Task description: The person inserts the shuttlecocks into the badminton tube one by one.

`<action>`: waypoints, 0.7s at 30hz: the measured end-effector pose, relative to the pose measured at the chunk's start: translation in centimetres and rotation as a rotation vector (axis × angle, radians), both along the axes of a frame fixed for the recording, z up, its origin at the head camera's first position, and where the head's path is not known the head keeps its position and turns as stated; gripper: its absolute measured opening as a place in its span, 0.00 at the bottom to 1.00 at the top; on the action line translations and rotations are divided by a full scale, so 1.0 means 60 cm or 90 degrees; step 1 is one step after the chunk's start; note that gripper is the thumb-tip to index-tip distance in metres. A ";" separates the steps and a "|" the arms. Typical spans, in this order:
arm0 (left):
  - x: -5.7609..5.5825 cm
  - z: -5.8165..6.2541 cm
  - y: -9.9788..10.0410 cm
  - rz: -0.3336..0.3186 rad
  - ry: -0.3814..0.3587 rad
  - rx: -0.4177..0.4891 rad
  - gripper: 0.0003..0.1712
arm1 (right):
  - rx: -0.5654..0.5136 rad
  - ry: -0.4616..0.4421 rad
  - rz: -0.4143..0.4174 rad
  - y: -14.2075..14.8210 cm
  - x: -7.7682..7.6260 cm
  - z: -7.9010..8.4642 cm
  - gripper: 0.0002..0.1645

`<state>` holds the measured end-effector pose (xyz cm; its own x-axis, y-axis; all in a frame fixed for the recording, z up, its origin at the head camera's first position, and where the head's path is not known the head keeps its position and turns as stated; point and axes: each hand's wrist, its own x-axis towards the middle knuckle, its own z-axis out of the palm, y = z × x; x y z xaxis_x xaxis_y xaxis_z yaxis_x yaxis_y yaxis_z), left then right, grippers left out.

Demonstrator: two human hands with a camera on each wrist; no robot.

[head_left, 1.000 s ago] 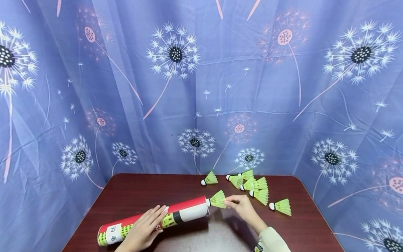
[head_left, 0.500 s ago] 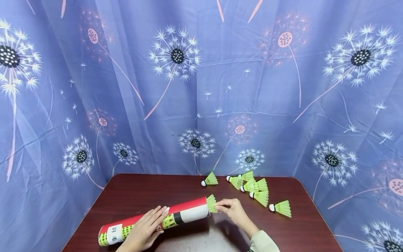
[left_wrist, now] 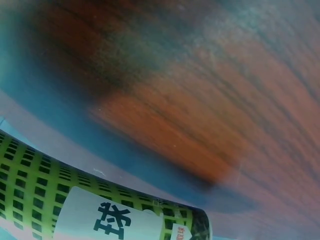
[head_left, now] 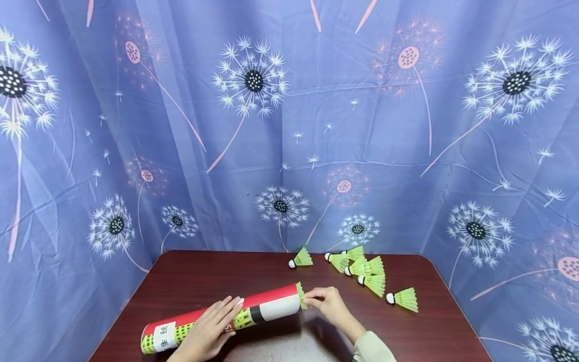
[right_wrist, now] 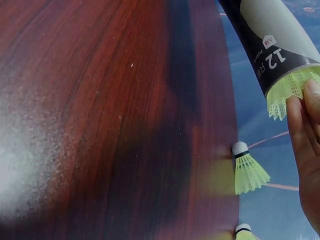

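My left hand (head_left: 210, 324) holds a long shuttlecock tube (head_left: 271, 301), its fingers lying across the top and the thumb on the near side. The tube is red, white and black with a green patterned part and a white label, and its mouth faces right. In the left wrist view, the tube's labelled end (left_wrist: 112, 215) shows, but not the hand. At the mouth, my right hand (head_left: 332, 304) pinches the skirt edge of a yellow-green shuttlecock (head_left: 300, 295) between thumb and fingertips. Most of that shuttlecock is hidden inside the tube; the right wrist view shows its skirt (right_wrist: 282, 95) sticking out.
One shuttlecock (head_left: 301, 257) lies alone near the back edge of the dark red wooden table (head_left: 203, 276). Right of it several more lie in a cluster (head_left: 373, 284), and another shuttlecock (head_left: 404, 299) sits apart at the right. A blue dandelion-print curtain (head_left: 316, 125) hangs behind.
The right hand has moved left, sliding the shuttlecock from the tube's mouth almost wholly inside. The left hand and tube have stayed nearly still.
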<state>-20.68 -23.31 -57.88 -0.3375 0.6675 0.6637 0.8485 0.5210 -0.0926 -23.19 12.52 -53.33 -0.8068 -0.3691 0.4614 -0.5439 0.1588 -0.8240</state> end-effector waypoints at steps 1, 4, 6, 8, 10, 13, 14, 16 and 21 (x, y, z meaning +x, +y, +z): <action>0.001 0.000 0.000 0.001 -0.003 -0.001 0.33 | -0.001 -0.001 -0.001 -0.002 0.000 0.000 0.05; 0.002 0.001 0.000 0.002 -0.005 -0.002 0.34 | -0.001 0.000 0.002 -0.007 0.001 0.001 0.04; 0.003 0.001 0.000 0.002 -0.004 -0.002 0.34 | -0.002 -0.002 0.003 -0.011 0.003 0.005 0.04; 0.003 0.000 0.000 0.001 -0.003 -0.002 0.34 | -0.001 -0.003 0.005 -0.013 0.006 0.008 0.04; 0.004 0.000 0.001 0.002 -0.001 -0.001 0.33 | 0.004 -0.005 0.002 -0.015 0.007 0.011 0.04; 0.003 0.000 0.001 0.004 0.001 0.000 0.32 | 0.013 -0.011 -0.005 -0.018 0.009 0.014 0.04; 0.003 0.000 0.001 0.004 0.001 0.001 0.32 | 0.017 -0.010 -0.007 -0.020 0.009 0.014 0.05; 0.004 0.000 0.001 0.005 0.002 0.004 0.32 | 0.027 -0.006 -0.011 -0.022 0.009 0.016 0.04; 0.004 0.000 0.002 0.000 -0.003 0.001 0.34 | 0.054 0.015 -0.028 -0.027 0.014 0.021 0.04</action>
